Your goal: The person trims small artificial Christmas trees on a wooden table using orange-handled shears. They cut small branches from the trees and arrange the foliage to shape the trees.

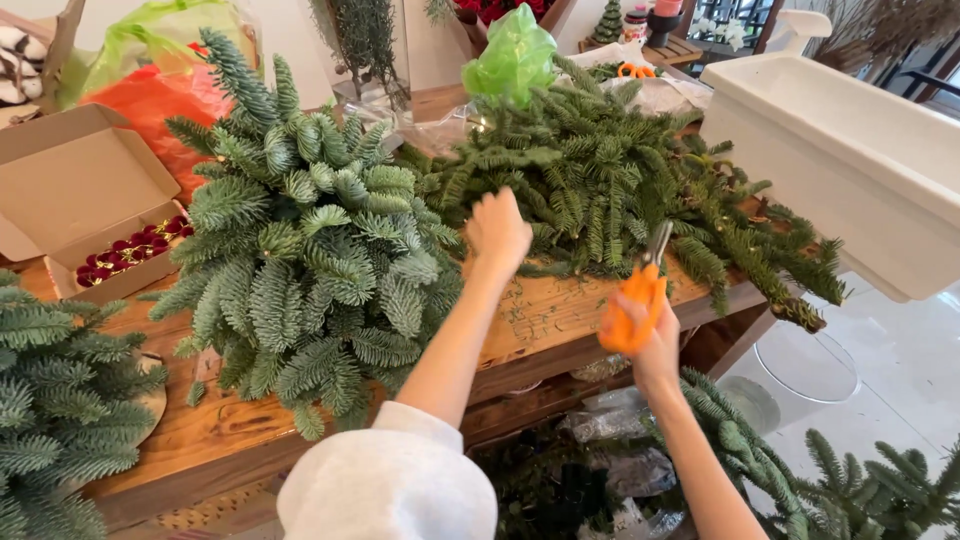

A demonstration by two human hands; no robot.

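Note:
My left hand (497,232) reaches forward over the wooden table (545,315), fingers curled, at the near edge of a heap of green fir branches (610,180); whether it grips a twig is not visible. My right hand (652,338) holds orange-handled pruning shears (633,300), blades pointing up toward the same heap. A fuller blue-green fir bundle (300,250) lies to the left of my left arm.
An open cardboard box (70,190) with small red ornaments (130,250) sits at the left. A white tub (850,160) stands at the right. Green wrap (512,55) tops the branch heap. More fir lies at lower left (55,400) and lower right (870,490).

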